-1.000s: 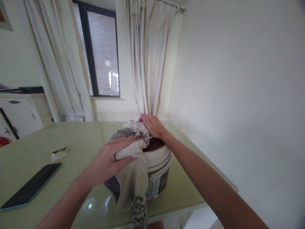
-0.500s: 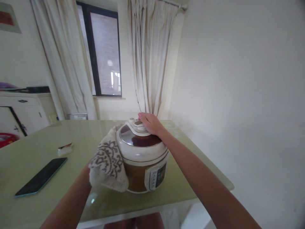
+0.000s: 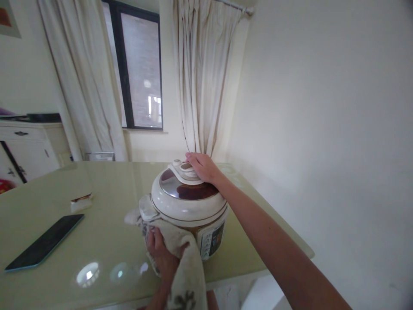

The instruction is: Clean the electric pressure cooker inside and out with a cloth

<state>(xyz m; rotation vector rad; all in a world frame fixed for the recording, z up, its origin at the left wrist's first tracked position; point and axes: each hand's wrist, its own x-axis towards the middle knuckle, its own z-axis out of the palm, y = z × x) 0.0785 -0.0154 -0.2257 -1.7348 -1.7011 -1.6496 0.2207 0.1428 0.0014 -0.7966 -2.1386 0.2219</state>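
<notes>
- One left hand (image 3: 162,254), at the cooker's 7 o'clock, presses one patterned cloth (image 3: 180,241) against its side; whether the fingers clench it, I cannot tell.
- One right hand (image 3: 204,167) lies palm down over the lid handle (image 3: 189,170), fingers bent; how tightly they grip is hidden.
- The cloth's long axis slopes from 10 toward 5 o'clock, its end hanging past the table edge.
- One cooker (image 3: 187,211) stands upright on one green table (image 3: 112,189), long axis unclear on its round body; control panel (image 3: 212,241) facing 5 o'clock, side handle (image 3: 148,209) pointing to 8.
- One dark flat device (image 3: 45,243) at 8 o'clock, one small packet (image 3: 81,203) at 9.
- One window (image 3: 142,69) at 11, two curtains (image 3: 203,77) at 10 and 12.
</notes>
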